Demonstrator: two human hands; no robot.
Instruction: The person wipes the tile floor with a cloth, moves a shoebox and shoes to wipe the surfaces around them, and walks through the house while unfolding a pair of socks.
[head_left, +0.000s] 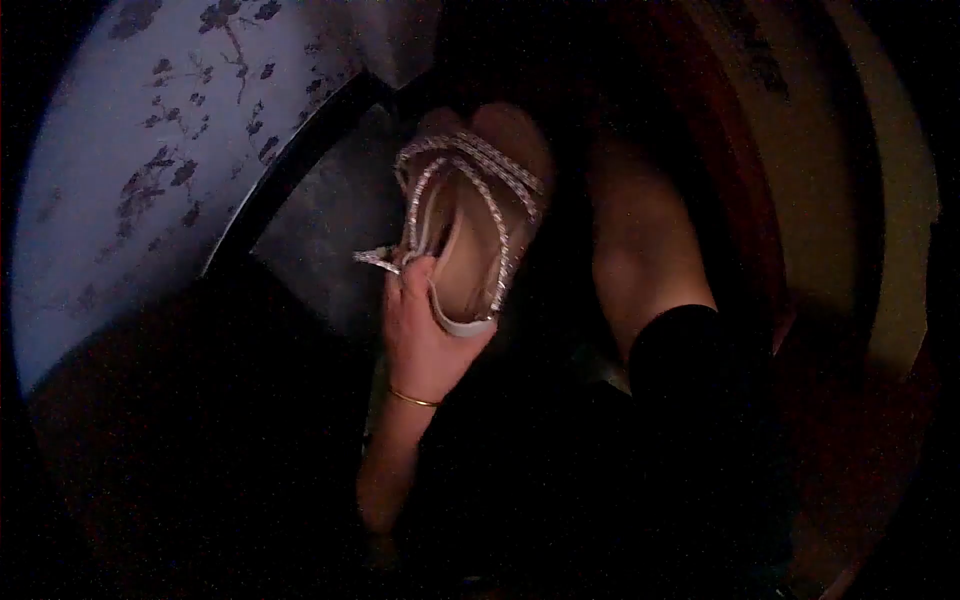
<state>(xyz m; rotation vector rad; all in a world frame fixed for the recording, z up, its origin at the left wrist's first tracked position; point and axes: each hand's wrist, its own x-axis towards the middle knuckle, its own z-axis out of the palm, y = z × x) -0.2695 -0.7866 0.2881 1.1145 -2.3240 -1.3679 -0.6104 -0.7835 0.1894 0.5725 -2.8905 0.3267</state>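
My left hand (432, 345), with a thin gold bracelet (413, 399) at the wrist, grips sandals (465, 260) at the heel end. They have pale insoles and narrow glittering straps. Two rounded toe ends point away from me, so a second sandal seems to lie against the first. One glittering strap end (376, 260) sticks out to the left beside my fingers. Part of the fingers is hidden behind and inside the heel. My right hand does not show.
To the right, a bare lower leg (650, 240) comes out of a black trouser cuff (680, 340). A pale panel with dark floral branches (185, 130) and a dark edge stands at left. Curved yellowish and reddish bands (820, 170) run along the right. Deep shadow hides much else.
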